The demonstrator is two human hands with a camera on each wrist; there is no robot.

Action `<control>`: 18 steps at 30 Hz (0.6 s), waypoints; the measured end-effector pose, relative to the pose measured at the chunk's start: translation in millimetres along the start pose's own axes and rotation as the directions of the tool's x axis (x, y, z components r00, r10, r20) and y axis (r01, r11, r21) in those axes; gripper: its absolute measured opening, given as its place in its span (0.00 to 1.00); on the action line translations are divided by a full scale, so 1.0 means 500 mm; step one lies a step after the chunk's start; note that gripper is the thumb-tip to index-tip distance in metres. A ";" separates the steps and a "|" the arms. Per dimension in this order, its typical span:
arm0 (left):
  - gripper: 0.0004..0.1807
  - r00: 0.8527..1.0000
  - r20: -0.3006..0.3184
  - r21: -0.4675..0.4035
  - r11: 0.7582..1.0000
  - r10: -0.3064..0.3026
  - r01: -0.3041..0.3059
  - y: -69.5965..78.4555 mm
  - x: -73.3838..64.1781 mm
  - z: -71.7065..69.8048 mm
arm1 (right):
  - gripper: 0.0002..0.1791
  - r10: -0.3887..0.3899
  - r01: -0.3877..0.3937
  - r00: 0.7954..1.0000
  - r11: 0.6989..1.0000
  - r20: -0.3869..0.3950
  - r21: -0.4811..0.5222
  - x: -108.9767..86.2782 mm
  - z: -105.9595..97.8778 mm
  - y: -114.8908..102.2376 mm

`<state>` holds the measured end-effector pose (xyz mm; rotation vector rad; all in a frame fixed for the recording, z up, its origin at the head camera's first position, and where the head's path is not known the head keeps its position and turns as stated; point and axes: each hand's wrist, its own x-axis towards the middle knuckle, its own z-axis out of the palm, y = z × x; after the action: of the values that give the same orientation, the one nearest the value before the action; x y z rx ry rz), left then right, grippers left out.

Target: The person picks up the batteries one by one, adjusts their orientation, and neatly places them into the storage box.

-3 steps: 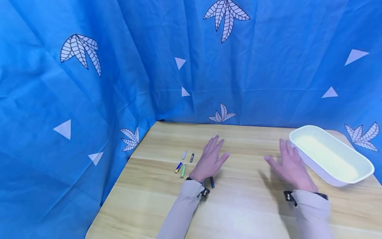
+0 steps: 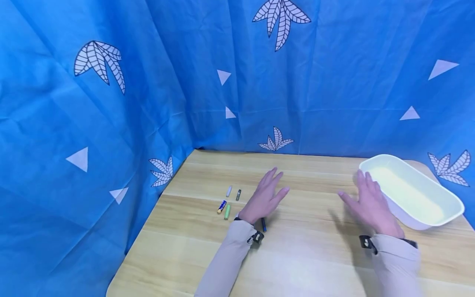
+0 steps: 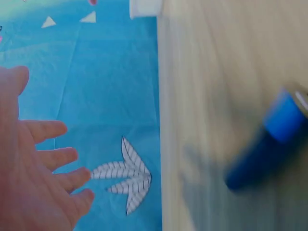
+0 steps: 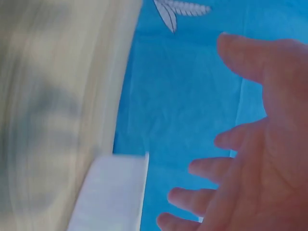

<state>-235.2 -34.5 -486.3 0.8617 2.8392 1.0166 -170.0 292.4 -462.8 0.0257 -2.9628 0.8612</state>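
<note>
My left hand hovers over the table with fingers spread and nothing in it. Under its wrist lies a dark blue cylinder, partly hidden by the hand; the left wrist view shows it blurred, with a brighter blue band. To the left of that hand lie a small white stick, a thin dark stick, a blue-and-yellow cylinder and a green cylinder. My right hand, also empty with fingers extended, is over the table beside a white plastic basin, overlapping its left edge in the head view.
The wood-grain table ends at the back and left against a blue curtain with white leaf and triangle prints. The basin stands near the table's right back corner, its inside showing bare.
Both hands have shifted a little to the right, the right hand farther, now overlapping the basin's edge. The small cylinders, sticks and basin have stayed in place.
</note>
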 end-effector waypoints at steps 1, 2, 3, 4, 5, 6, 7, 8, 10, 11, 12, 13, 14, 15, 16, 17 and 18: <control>0.41 1.000 0.012 -0.038 0.999 -0.008 0.009 0.008 0.010 0.003 | 0.56 0.008 -0.008 1.000 1.000 -0.014 0.005 -0.003 -0.013 0.014; 0.41 1.000 0.021 -0.071 0.997 -0.014 0.016 0.015 0.021 0.007 | 0.56 0.016 -0.016 0.999 1.000 -0.033 0.006 -0.008 -0.027 0.028; 0.41 0.999 0.029 -0.106 0.994 -0.024 0.027 0.023 0.032 0.011 | 0.55 0.024 -0.024 0.998 1.000 -0.051 0.007 -0.013 -0.040 0.043; 0.40 0.999 0.038 -0.137 0.990 -0.034 0.039 0.031 0.044 0.016 | 0.55 0.041 -0.041 0.997 0.999 -0.066 0.007 -0.020 -0.053 0.059; 0.40 0.998 0.046 -0.168 0.985 -0.044 0.051 0.037 0.055 0.021 | 0.55 0.060 -0.060 0.995 0.998 -0.080 0.007 -0.028 -0.066 0.073; 0.40 0.997 0.054 -0.193 0.979 -0.048 0.058 0.043 0.067 0.026 | 0.55 0.082 -0.082 0.992 0.997 -0.095 0.004 -0.036 -0.078 0.088; 0.40 0.997 0.059 -0.211 0.976 -0.049 0.060 0.047 0.079 0.032 | 0.55 0.106 -0.106 0.989 0.994 -0.108 0.003 -0.045 -0.090 0.102; 0.39 0.997 0.067 -0.230 0.971 -0.050 0.064 0.050 0.089 0.036 | 0.55 0.133 -0.133 0.984 0.991 -0.117 0.006 -0.053 -0.101 0.114; 0.39 0.995 0.083 -0.265 0.961 -0.059 0.079 0.054 0.109 0.042 | 0.55 0.195 -0.195 0.973 0.981 -0.126 0.016 -0.067 -0.119 0.135; 0.38 0.994 0.088 -0.276 0.957 -0.065 0.087 0.054 0.119 0.044 | 0.56 0.221 -0.220 0.966 0.975 -0.135 0.022 -0.072 -0.126 0.144; 0.38 0.993 0.092 -0.286 0.953 -0.073 0.096 0.054 0.130 0.046 | 0.56 0.250 -0.249 0.958 0.968 -0.141 0.025 -0.076 -0.133 0.152; 0.38 0.993 0.093 -0.296 0.950 -0.078 0.102 0.054 0.142 0.048 | 0.57 0.280 -0.278 0.949 0.960 -0.147 0.033 -0.080 -0.140 0.161; 0.37 0.992 0.094 -0.306 0.946 -0.082 0.107 0.055 0.154 0.052 | 0.58 0.315 -0.313 0.937 0.949 -0.150 0.042 -0.085 -0.146 0.170; 0.37 0.992 0.097 -0.313 0.943 -0.084 0.111 0.056 0.166 0.057 | 0.59 0.351 -0.347 0.924 0.936 -0.155 0.051 -0.090 -0.154 0.181; 0.38 0.992 0.100 -0.319 0.941 -0.081 0.109 0.059 0.179 0.065 | 0.59 0.385 -0.379 0.910 0.923 -0.157 0.068 -0.097 -0.163 0.193; 0.38 0.991 0.105 -0.321 0.940 -0.085 0.114 0.058 0.190 0.068 | 0.60 0.418 -0.408 0.896 0.908 -0.150 0.092 -0.100 -0.166 0.203; 0.38 0.989 0.115 -0.331 0.936 -0.090 0.123 0.058 0.199 0.072 | 0.60 0.458 -0.444 0.877 0.888 -0.145 0.118 -0.103 -0.170 0.214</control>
<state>-298.7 54.7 -480.6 0.6942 2.4925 1.3494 -117.8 428.0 -451.5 -0.7275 -2.8053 0.9671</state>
